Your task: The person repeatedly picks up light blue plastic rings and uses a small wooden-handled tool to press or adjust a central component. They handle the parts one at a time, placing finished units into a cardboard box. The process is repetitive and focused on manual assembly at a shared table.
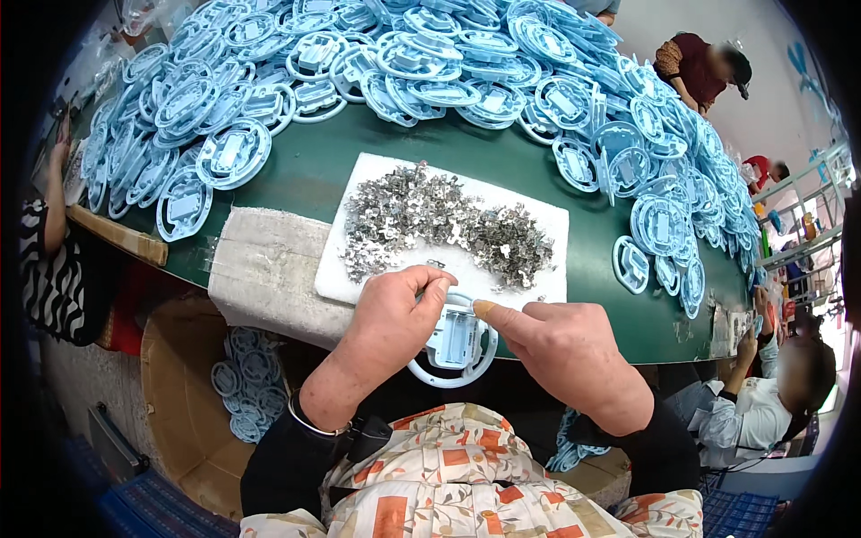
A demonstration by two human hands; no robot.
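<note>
A light blue plastic toy steering wheel (455,345), its boxy centre facing up, is in front of me at the table's near edge. My right hand (560,345) grips its upper right rim, with a yellowish covering on the thumb. Over the wheel's upper left, my left hand (395,309) is closed in a pinch; what sits between thumb and finger is too small to make out. Just beyond those fingertips lies a small dark metal piece (437,264). Many small silvery metal clips (421,211) are heaped on a white foam board (336,269) beyond my hands.
Large piles of similar blue wheels (430,54) cover the green table's (592,305) far side and right. A worn pale slab (269,264) lies beside the board. A cardboard box (179,394) below left holds more wheels (247,381). People sit left and right (753,403).
</note>
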